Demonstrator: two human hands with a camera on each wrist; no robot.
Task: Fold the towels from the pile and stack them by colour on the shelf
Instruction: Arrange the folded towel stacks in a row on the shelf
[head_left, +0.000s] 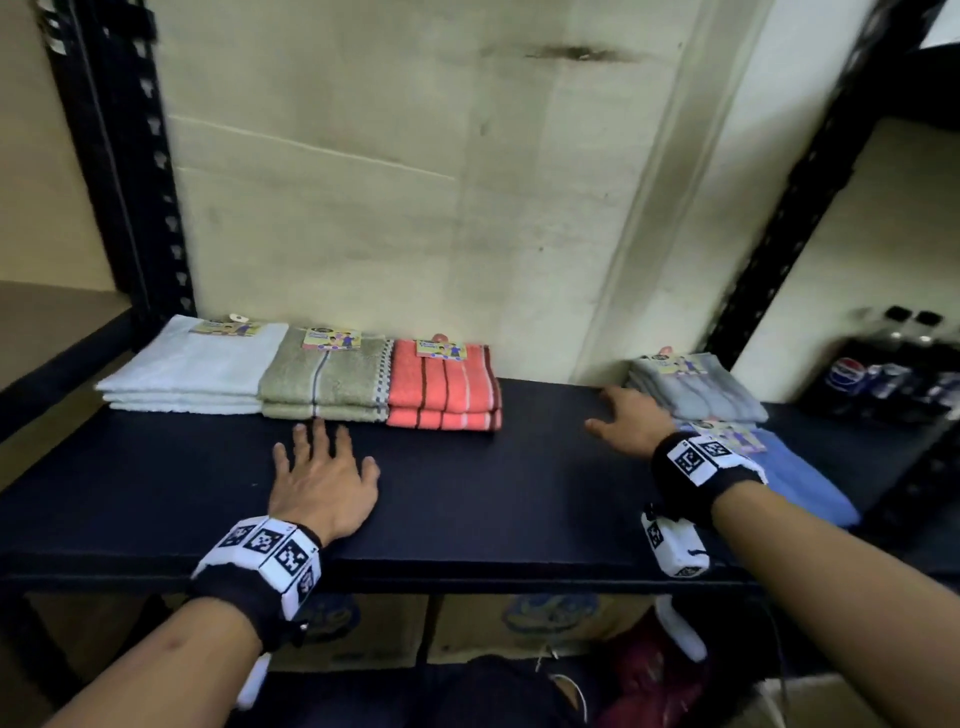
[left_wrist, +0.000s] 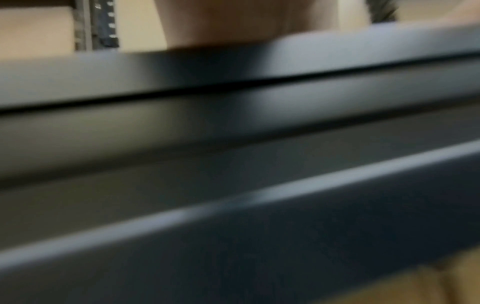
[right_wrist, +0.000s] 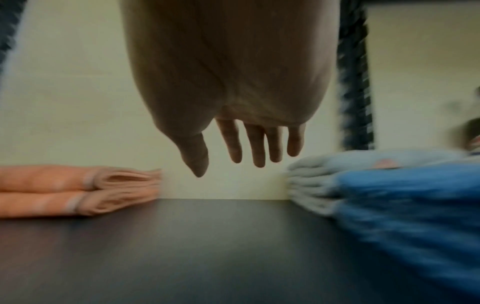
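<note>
Three folded stacks line the back of the dark shelf (head_left: 467, 488): white towels (head_left: 192, 369), olive towels (head_left: 327, 382) and coral striped towels (head_left: 444, 387). At the right lie folded grey towels (head_left: 696, 389) and, nearer me, a blue towel (head_left: 800, 478). My left hand (head_left: 322, 467) lies flat on the shelf just in front of the olive stack, fingers spread, holding nothing. My right hand (head_left: 623, 415) hovers with straight fingers beside the grey towels; the right wrist view shows it (right_wrist: 233, 148) empty, between the coral stack (right_wrist: 78, 191) and the grey (right_wrist: 311, 179) and blue towels (right_wrist: 415, 205).
Black rack uprights (head_left: 124, 156) frame the shelf on both sides against a cream wall. Cola bottles (head_left: 883, 374) stand at the far right. Cardboard boxes (head_left: 519, 623) sit below the shelf. The left wrist view shows only the blurred shelf edge (left_wrist: 233, 82).
</note>
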